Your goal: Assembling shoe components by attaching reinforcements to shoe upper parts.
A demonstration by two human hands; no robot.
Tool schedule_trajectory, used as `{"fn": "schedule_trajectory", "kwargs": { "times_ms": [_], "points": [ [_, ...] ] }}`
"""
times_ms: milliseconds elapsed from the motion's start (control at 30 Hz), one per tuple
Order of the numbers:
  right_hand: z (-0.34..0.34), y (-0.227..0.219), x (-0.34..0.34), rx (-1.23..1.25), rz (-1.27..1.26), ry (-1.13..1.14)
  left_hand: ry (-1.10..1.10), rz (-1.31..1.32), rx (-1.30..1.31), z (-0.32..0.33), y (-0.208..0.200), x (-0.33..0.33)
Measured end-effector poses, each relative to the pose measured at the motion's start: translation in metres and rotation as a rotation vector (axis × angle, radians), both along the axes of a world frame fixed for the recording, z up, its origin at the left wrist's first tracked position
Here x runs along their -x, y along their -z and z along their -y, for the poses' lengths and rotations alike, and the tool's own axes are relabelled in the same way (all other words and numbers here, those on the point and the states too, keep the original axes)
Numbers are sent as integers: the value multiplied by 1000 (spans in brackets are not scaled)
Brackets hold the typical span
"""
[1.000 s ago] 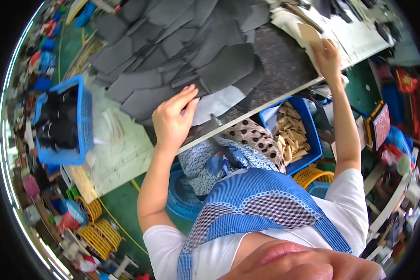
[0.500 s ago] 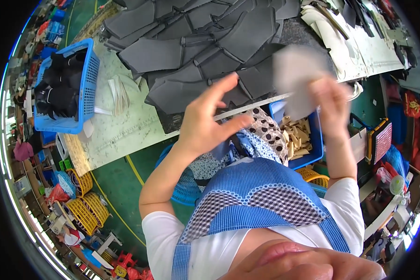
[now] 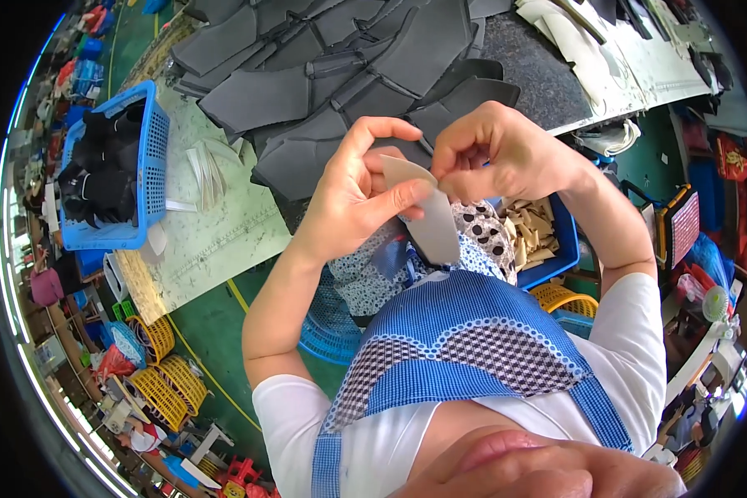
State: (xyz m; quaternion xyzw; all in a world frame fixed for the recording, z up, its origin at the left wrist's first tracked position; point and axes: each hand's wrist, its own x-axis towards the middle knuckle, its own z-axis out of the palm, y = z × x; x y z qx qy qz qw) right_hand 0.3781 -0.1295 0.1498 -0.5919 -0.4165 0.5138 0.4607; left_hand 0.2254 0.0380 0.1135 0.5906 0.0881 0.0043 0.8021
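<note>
Head view: a pale grey piece [image 3: 436,228] is held above the blue apron [image 3: 481,307], just off the near edge of the bench [image 3: 548,83], clamped between thumb and fingers of the left hand [image 3: 349,191]. At its upper edge, the right hand [image 3: 506,158] is curled, fingertips drawn together; whether the piece is pinched by that grip cannot be told. Marks too small to be read are borne by a framed red panel [image 3: 683,226]. The bench is heaped with overlapping dark grey pieces [image 3: 340,83]; at the left, a blue basket [image 3: 156,166] is filled with black items [image 3: 108,158]. Tan scraps [image 3: 531,236] are contained in a blue bin [image 3: 566,236]. The green floor [image 3: 224,357] is crossed by yellow lines.
</note>
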Motion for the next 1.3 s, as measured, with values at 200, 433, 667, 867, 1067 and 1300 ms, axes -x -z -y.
{"fn": "schedule_trajectory", "kwargs": {
  "times_ms": [200, 433, 667, 867, 1067, 1300],
  "points": [
    [7, 5, 9, 97, -245, -179, 238, 209, -153, -2, 2, -7],
    [37, 68, 23, -172, -764, 416, -30, 1035, -1323, 13, -13, 7],
    [248, 187, -37, 485, 164, 851, 83, 456, -662, 24, 6, 80],
    [146, 90, 21, 45, 135, 561, -103, -208, 181, 30, 36, 98],
    [25, 43, 5, -18, 679, 244, -424, -19, -399, -3, 31, 32],
    [-3, 72, -6, 27, 955, 242, -334, -220, -802, -33, 52, 21]
  ]
}}
